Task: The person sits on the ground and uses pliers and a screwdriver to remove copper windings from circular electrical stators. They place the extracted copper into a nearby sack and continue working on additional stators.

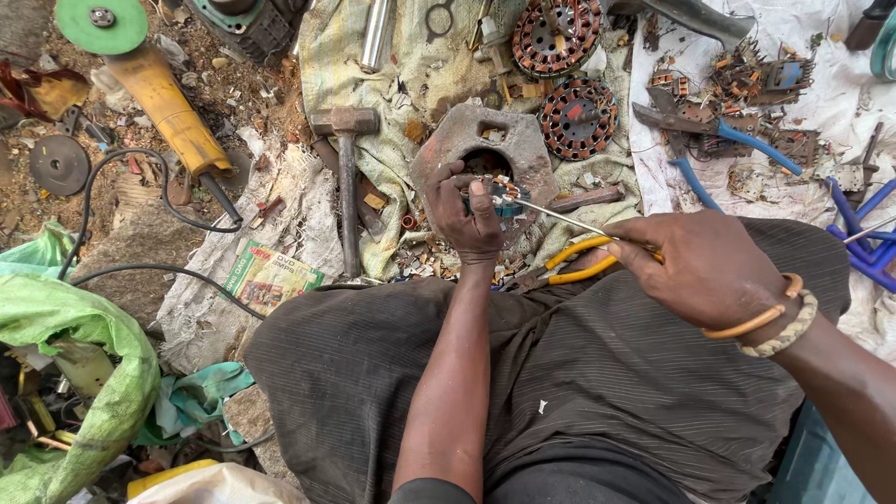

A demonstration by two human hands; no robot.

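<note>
Left hand (467, 213) is clamped around a small wound coil part (504, 196), pinning it over the hole of a worn stone block (523, 149) at 12 o'clock from the person's lap. A sledge hammer (346, 177) lies at 9 o'clock from this hand; a yellow angle grinder (173, 117) lies further out at 10 o'clock, on the ground.

Right hand (705, 266) is closed on yellow-handled pliers (583, 257), their thin nose pointing toward 10 o'clock and touching the coil part. Two round stators (574, 117) lie at 1 o'clock from the block; blue-handled pliers (747, 149) rest on the white cloth (840, 84) at 2 o'clock.

Recommended practice, judged from the grip:
- Keep the coil part seated against the block's rim so it cannot rotate
- Grip one strand close to the winding
- Pull along the nose line, toward 4 o'clock, without twisting
- Keep left fingertips (478, 191) clear of the nose
</note>
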